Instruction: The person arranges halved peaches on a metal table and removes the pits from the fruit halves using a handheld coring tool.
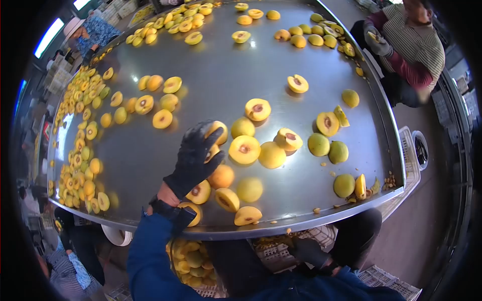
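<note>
- The left hand (pixel 196 158), in a black glove, is over the metal table (pixel 226 65), near the middle of its near edge.
- Its fingers are bent around a yellow fruit piece (pixel 217 131), and its thumb curls by another piece just below. It looks like a hold, but I cannot tell how tight.
- The right hand (pixel 309 252), in a dark glove, is down past the near edge, by a white crate (pixel 325 235). I cannot tell if it is pinching anything.
- What looks done: lots of fruit is cut. The cut fruit (pixel 244 149) beside the left hand shows a brown middle, and so do many others.
- Little brown bits (pixel 389 180) lie by the near right corner, so some fruit has likely been worked on there.
- Below the near edge, a heap of fruit (pixel 196 261) sits down low. I cannot tell if it is finished.
- What looks left: a lot! A big pile (pixel 80 170) runs along the left edge, and one more bunch (pixel 175 20) lies by the far edge.
- A round fruit (pixel 249 189) near the near edge shows no cut side. It may be whole, or a half lying face down.
- My guess is that there is much more to do.
</note>
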### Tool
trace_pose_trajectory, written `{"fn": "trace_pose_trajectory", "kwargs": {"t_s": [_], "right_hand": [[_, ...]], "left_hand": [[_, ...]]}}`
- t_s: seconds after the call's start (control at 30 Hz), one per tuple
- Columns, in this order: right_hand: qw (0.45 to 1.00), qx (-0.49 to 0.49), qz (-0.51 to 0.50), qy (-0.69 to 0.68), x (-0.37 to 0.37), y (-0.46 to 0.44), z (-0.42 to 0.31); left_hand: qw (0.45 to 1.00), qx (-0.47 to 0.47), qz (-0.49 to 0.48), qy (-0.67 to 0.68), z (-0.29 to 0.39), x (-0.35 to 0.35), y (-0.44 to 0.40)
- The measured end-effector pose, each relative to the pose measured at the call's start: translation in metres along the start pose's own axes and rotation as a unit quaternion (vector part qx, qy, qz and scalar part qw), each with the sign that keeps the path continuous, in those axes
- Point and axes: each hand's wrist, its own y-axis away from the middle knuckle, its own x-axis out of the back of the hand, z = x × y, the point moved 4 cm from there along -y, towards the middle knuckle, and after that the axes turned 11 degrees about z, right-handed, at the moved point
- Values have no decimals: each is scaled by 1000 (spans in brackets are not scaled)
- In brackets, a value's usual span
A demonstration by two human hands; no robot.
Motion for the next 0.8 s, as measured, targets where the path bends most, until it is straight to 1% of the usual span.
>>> {"fn": "trace_pose_trajectory", "kwargs": {"t_s": [0.1, 0.13, 0.23, 0.27, 0.37, 0.43, 0.47, 0.5, 0.53, 0.57, 0.63, 0.67, 0.7, 0.73, 0.77, 0.8], "right_hand": [[998, 13, -54, 7, -8, -2, 9], [999, 2, -52, -1, -10, 1, 13], [997, 33, -63, -4, -13, -2, 8], [997, 36, -66, 4, -8, 1, 6], [997, 33, -69, 23, -16, 2, 13], [997, 27, -70, 32, -27, 3, 20], [997, 22, -71, 37, -29, 1, 22], [996, 17, -73, 43, -28, -1, 22], [997, 27, -70, 32, -24, 0, 19], [997, 37, -68, 19, -18, 4, 15], [997, 58, -58, -6, -8, 1, 7], [995, 88, -47, 25, -9, -2, 6], [991, 116, -35, 53, -14, -2, 7], [986, 144, -25, 82, -19, 1, 9], [986, 137, -35, 91, -24, 1, 13], [985, 131, -44, 100, -27, 0, 17]], "left_hand": [[999, 13, 24, -24, -7, -7, -5], [998, 15, 37, -47, -14, -7, -5], [984, 44, 134, -106, -58, 5, -10], [978, 74, 151, -127, -77, 9, -10], [984, 109, 109, -90, -111, 0, -24], [987, 130, 47, 78, -115, -35, -30], [999, 6, 17, 42, -99, -43, -36], [993, -116, -15, 6, -78, -50, -36], [991, -64, -61, 102, -54, -53, -41], [974, -11, -107, 198, -27, -47, -45], [941, 83, -154, 289, -3, -32, -45], [956, 62, -102, 269, -4, -20, -44], [986, 32, -41, 156, -28, -17, -35], [999, 2, 20, 41, -54, -12, -25], [995, 6, 100, -3, -75, 11, -21], [979, 109, 172, -25, -113, 25, -23]]}}
